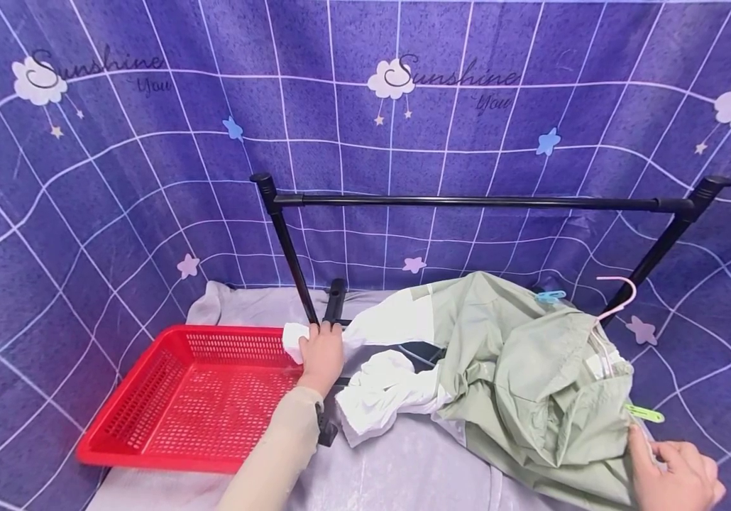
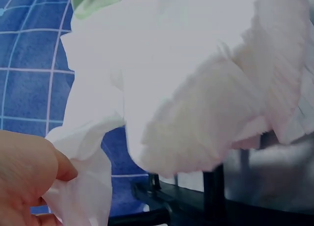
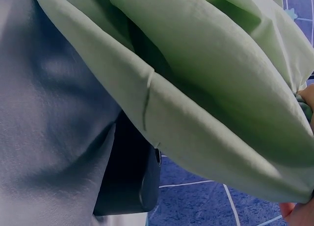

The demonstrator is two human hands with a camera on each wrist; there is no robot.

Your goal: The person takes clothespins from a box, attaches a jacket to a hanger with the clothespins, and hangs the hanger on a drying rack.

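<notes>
A pale green garment with white ends (image 1: 531, 383) lies spread over the right half of the surface. My left hand (image 1: 323, 351) pinches one white end (image 1: 397, 319), also visible in the left wrist view between thumb and fingers. The other white end (image 1: 372, 404) lies bunched below it. On the right, my right hand (image 1: 675, 472) grips the green edge of the garment; the right wrist view shows the fabric (image 3: 206, 123) hanging in folds from that hand. A pink hanger (image 1: 617, 301) sticks out of the garment, with a blue clip (image 1: 551, 296) and a green clip (image 1: 645, 413) nearby.
A red perforated basket (image 1: 167, 454) stands at the left, close beside my left forearm. Behind the garment rises a black rack (image 1: 468, 201) with a horizontal bar. Its base (image 1: 335, 301) reaches across near my left hand. A purple-blue gridded cloth (image 1: 404, 163) surrounds the area.
</notes>
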